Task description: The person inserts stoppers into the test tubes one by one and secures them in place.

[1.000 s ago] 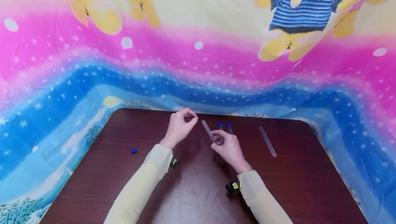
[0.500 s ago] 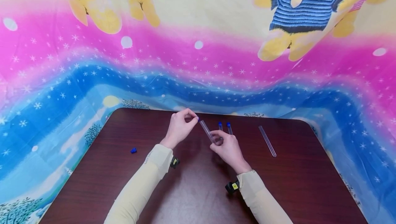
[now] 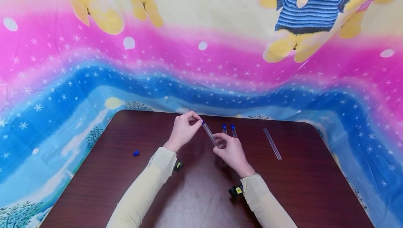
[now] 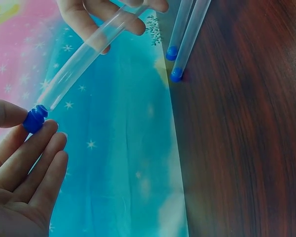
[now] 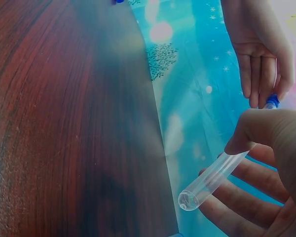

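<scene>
Between thumb and fingertips, my left hand [image 3: 183, 130] pinches a blue cap [image 4: 35, 119]. The cap is at the mouth of a clear test tube [image 4: 84, 61], its narrower end toward the opening; I cannot tell if it has entered. Thumb and fingers of my right hand [image 3: 231, 151] grip this tube near its rounded lower end, which sticks out below the thumb in the right wrist view. The tube is tilted, its mouth up and to the left, above the table.
Two test tubes with blue caps [image 3: 233, 127] lie beyond my right hand. An uncapped clear test tube [image 3: 272, 144] lies to the right on the dark wooden table [image 3: 201, 200]. One loose blue cap [image 3: 136, 153] is at left. A patterned cloth [image 3: 201, 70] hangs behind.
The tube in my right hand has shifted slightly left, closing the gap to the cap in my left hand. The cap has become visible at the left fingertips.
</scene>
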`<control>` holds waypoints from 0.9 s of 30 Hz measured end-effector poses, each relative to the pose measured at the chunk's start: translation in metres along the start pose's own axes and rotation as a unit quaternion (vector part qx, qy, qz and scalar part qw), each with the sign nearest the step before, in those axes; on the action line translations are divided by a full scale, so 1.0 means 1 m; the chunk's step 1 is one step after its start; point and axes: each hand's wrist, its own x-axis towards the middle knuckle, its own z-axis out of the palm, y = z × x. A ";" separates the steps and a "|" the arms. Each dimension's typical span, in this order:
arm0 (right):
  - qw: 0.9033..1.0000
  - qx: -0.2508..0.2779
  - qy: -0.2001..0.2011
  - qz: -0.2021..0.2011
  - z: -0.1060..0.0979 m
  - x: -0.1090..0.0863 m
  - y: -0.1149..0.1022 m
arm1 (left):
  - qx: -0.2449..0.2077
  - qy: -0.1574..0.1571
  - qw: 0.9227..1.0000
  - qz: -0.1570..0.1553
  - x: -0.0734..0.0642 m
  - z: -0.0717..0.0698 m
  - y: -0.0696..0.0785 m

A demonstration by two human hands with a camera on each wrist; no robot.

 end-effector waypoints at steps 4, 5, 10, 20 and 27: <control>1.000 -0.002 0.001 -0.003 0.001 0.000 -0.001 | -0.002 -0.007 1.000 -0.005 -0.001 0.000 0.001; 1.000 -0.002 0.000 -0.003 0.001 -0.001 -0.001 | -0.003 -0.010 1.000 -0.007 -0.001 0.001 0.001; 1.000 0.000 -0.001 -0.005 0.001 -0.001 -0.002 | 0.004 -0.029 0.999 -0.017 -0.003 0.001 0.001; 1.000 -0.012 0.001 -0.013 0.001 0.001 -0.002 | 0.005 -0.044 0.999 -0.020 -0.004 0.004 0.002; 0.999 -0.022 0.013 -0.030 0.002 0.001 -0.003 | -0.005 -0.043 0.999 -0.016 -0.004 0.005 0.002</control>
